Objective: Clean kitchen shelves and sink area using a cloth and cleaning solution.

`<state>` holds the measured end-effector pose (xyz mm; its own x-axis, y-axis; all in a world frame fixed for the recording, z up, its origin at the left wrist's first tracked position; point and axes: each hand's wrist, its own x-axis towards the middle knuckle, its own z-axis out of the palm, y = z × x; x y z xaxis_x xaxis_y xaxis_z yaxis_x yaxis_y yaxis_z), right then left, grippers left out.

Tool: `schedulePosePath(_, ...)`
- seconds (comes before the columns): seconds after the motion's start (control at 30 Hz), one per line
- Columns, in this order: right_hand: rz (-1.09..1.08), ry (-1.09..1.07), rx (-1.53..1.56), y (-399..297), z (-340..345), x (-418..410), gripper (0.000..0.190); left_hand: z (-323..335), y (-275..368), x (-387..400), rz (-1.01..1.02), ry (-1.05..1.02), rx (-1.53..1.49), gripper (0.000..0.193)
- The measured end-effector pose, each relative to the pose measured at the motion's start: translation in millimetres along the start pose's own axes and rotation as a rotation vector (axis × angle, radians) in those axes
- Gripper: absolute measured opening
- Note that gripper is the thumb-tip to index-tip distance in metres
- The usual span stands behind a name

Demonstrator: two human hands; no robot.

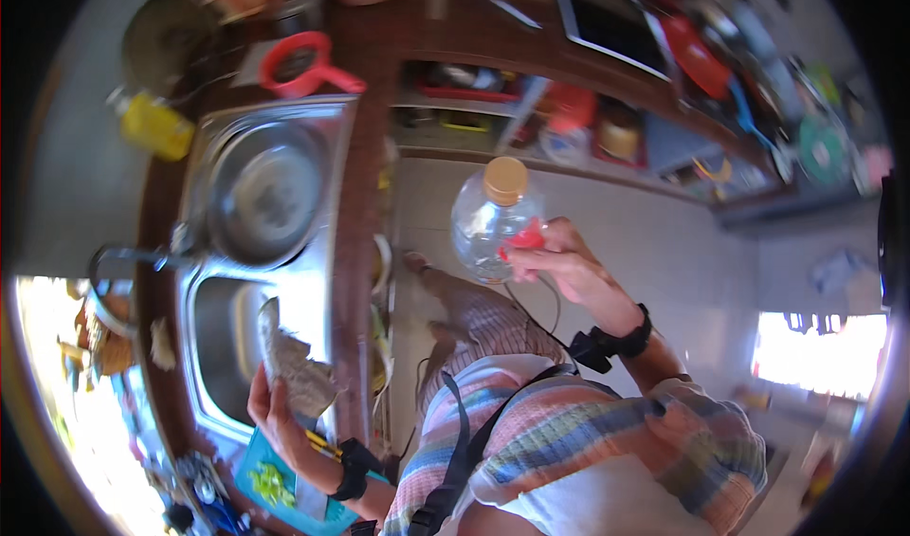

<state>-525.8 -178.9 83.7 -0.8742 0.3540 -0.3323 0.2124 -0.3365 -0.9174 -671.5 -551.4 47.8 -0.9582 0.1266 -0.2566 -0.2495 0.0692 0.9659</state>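
My right hand (561, 259) grips a clear glass jar (473, 230) with a gold lid (506, 180), held out over the floor. A small red piece (526, 236) shows between my fingers and the glass; what it is I cannot tell. In my left hand (274, 408) is a crumpled greyish cloth (302, 376), raised by the front edge of the steel sink (206, 387). Just below that hand lies a teal cutting board (249, 465) with chopped green vegetable (271, 485) and a broad knife blade (311, 497).
A round steel basin (266, 188) sits at the sink's far part, beside the faucet (128, 252). Beyond are a yellow bottle (156, 127) and a red-handled strainer (306, 67). Open shelves (455, 120) with containers run under the far counter (483, 38). A window (64, 387) is at left.
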Motion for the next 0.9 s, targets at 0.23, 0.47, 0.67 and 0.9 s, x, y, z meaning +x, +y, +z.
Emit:
schedulePosePath(0.23,0.143,0.496,-0.081,103,-103,-127,0.018,68,-34,-1,-0.040,-0.379,-0.030,0.037)
schedulePosePath(0.47,0.435,0.923,0.096,264,-197,-258,0.030,158,-39,-25,0.023,-0.541,0.114,0.037)
schedulePosePath(0.67,0.322,0.883,0.183,386,-230,-393,0.024,254,-57,-69,0.035,-0.632,0.241,0.035)
schedulePosePath(0.9,0.551,1.260,0.805,450,-223,-479,0.032,427,-112,-143,0.025,-0.959,0.421,0.034)
